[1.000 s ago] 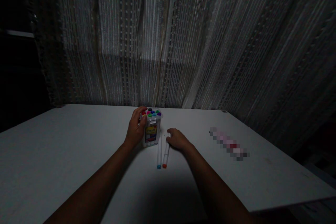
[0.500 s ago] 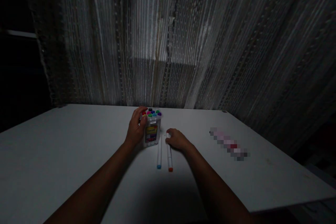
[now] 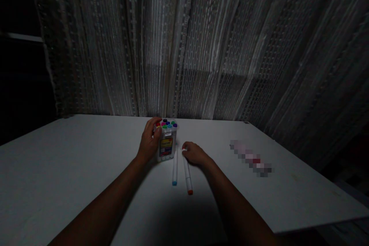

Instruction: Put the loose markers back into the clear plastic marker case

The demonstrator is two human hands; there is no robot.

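Note:
A clear box of markers (image 3: 167,140) with coloured caps stands upright near the far middle of the white table (image 3: 72,161). My left hand (image 3: 148,142) is wrapped around the box's left side. Two white markers lie on the table in front of the box: one with a blue cap (image 3: 174,169) and one with an orange cap (image 3: 187,175). My right hand (image 3: 194,153) pinches the far end of the orange-capped marker, whose near end still points toward me at an angle.
A pale striped curtain (image 3: 201,46) hangs behind the table's far edge. A blurred-out object (image 3: 250,158) lies on the table's right part. The table's right edge (image 3: 331,223) drops off into darkness.
My right hand has swung the orange-capped marker: its capped end moved right and nearer to me, away from the blue-capped marker. My left hand and the box stayed put.

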